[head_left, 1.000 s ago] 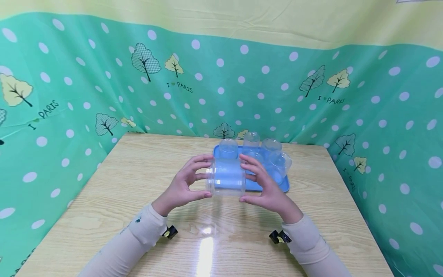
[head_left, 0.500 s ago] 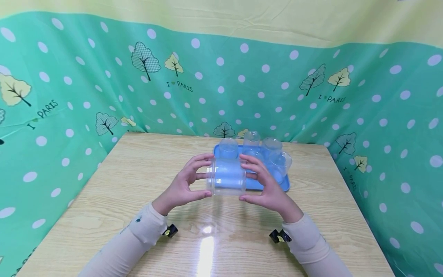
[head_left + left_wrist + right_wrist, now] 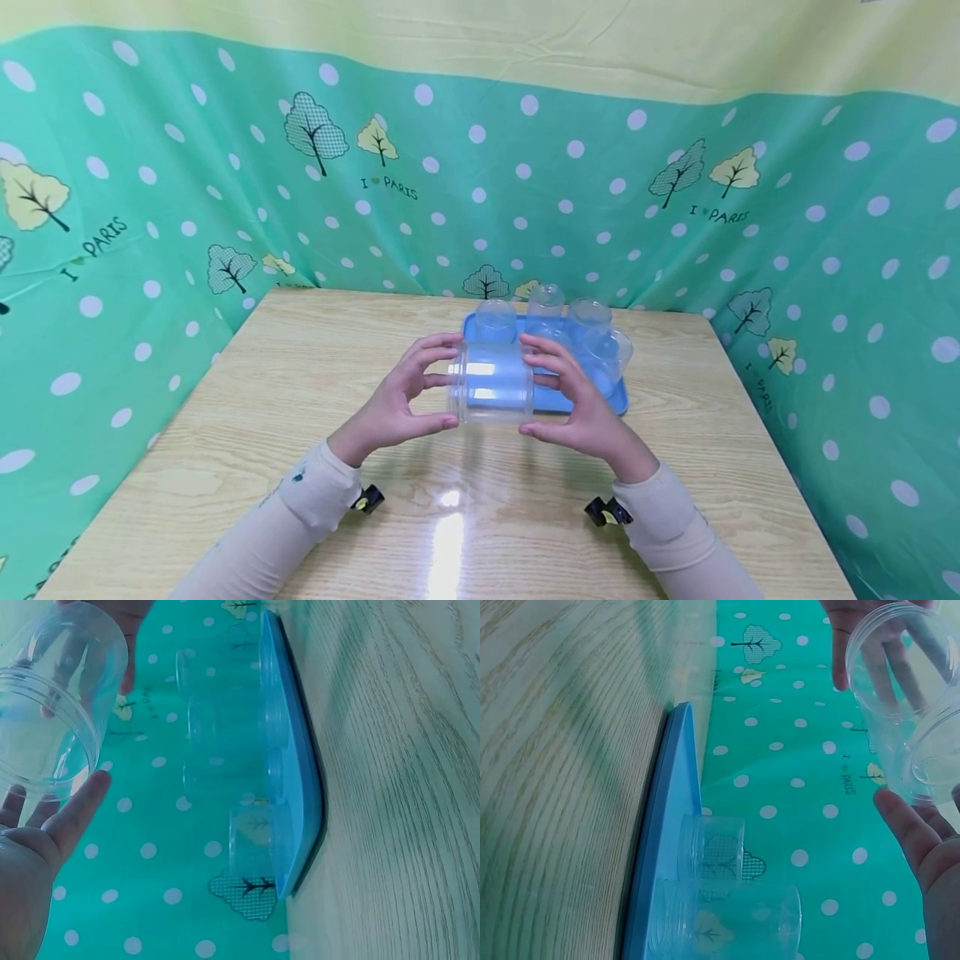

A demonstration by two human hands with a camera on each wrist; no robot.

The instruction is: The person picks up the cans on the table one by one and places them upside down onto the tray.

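A clear plastic jar (image 3: 491,383) lies on its side in the air above the table, held between both hands. My left hand (image 3: 397,404) grips its ridged mouth end, thumb below and fingers above. At the smooth base end, my right hand (image 3: 581,408) holds it the same way. In the left wrist view the jar's open mouth (image 3: 75,761) faces the left hand (image 3: 34,870), and no lid shows on it. The right wrist view has the jar (image 3: 889,742) at upper right, above the right hand's fingers (image 3: 907,825).
Behind the jar, a blue tray (image 3: 555,403) on the wooden table (image 3: 337,350) bears several clear containers, among them one at the back left (image 3: 495,321) and one leaning at the right (image 3: 617,350). Green dotted cloth (image 3: 480,167) hangs around the table's back and sides.
Both hands and the jar stay almost where they were. Only the bright reflections on the jar's wall have shifted and widened.
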